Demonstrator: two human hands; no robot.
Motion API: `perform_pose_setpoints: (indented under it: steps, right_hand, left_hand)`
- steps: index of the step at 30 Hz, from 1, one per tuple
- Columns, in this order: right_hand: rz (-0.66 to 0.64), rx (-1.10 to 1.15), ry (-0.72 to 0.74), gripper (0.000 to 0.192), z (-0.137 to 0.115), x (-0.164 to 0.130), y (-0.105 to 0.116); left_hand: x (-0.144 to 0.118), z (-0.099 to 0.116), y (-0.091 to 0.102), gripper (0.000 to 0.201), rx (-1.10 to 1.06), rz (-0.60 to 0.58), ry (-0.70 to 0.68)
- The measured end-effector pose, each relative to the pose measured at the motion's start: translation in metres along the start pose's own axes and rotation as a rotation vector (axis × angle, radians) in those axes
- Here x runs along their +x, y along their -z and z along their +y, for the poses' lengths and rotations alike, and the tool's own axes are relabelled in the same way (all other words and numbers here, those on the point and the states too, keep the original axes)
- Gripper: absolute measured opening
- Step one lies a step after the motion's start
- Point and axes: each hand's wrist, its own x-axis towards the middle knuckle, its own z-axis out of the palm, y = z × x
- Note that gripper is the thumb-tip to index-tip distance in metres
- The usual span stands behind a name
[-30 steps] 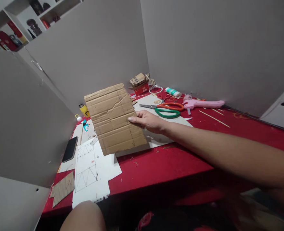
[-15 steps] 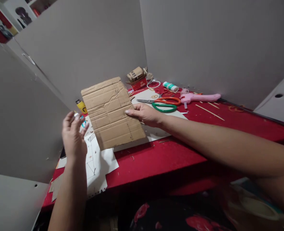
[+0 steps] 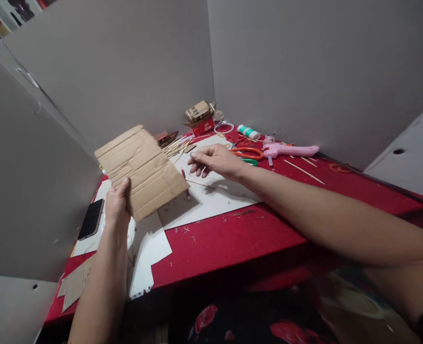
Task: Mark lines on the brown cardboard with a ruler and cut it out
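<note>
left hand (image 3: 118,204) raised, thumb up, fingers closed in grip; right hand (image 3: 213,161) extended forward, fingers loosely spread, empty.

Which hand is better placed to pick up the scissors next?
Right, probably. The right hand hovers open just beside the scissors, touching nothing. The left hand is across the table, its grip occupied by the cardboard sheet.

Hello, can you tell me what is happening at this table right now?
A person sits at a red table doing craft work. The left hand holds a creased cardboard sheet by its lower edge, lifted above white paper. The right hand is free, hovering open over the paper beside thin wooden sticks. Scissors, a pink glue gun and a phone lie around.
</note>
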Motion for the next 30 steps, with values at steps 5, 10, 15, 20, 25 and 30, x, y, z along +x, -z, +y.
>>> perform_pose_setpoints:
  steps: [5,10,15,20,25,30]
  right_hand:
    - [0.124,-0.311,0.045,0.020,0.017,0.014,0.026]
    - [0.077,-0.703,0.081,0.010,0.034,0.011,0.018]
    - [-0.143,-0.983,0.168,0.036,0.037,-0.001,-0.008]
    - [-0.326,-1.176,0.232,0.027,0.033,-0.001,-0.020]
    - [-0.342,-1.293,0.205,0.028,0.025,-0.002,-0.020]
    - [-0.301,-1.281,0.117,0.025,0.024,-0.003,-0.012]
  left_hand:
    - [0.027,-0.009,0.031,0.015,0.004,0.262,-0.135]
    - [0.035,-0.017,0.040,0.017,0.020,0.333,-0.134]
    - [0.038,-0.019,0.042,0.024,0.009,0.377,-0.136]
    - [0.040,-0.020,0.044,0.029,-0.015,0.403,-0.112]
    - [0.039,-0.021,0.043,0.032,-0.026,0.369,-0.069]
    - [0.036,-0.019,0.041,0.031,-0.041,0.344,-0.062]
